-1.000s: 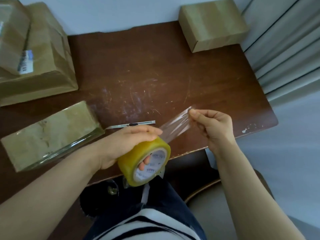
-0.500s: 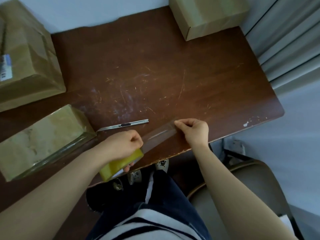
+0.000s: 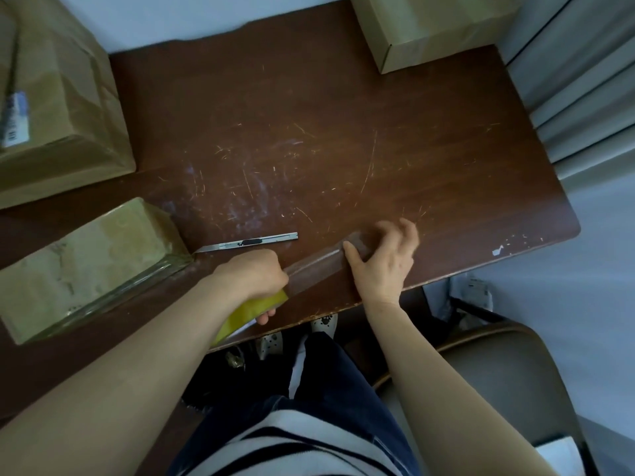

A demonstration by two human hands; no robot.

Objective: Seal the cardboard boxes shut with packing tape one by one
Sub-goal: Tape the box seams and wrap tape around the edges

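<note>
My left grip (image 3: pixel 252 274) wraps the tape roll (image 3: pixel 247 312); the strip (image 3: pixel 316 264) runs far-right to my right grip (image 3: pixel 381 259) (blurred, pinch-or-press unclear); the box cutter (image 3: pixel 245 242) lies nearer left.

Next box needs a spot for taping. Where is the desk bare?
Largest bare patch: middle of the desk, bordered by the large box left, the small box at the far right corner, the knife nearer. A second patch: its right end, past the right hand. Crowded: near edge, with left hand, tape roll, tape strip, wrapped box.

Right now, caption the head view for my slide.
Left hand grips tape roll; right hand presses the pulled strip onto the table.
</note>
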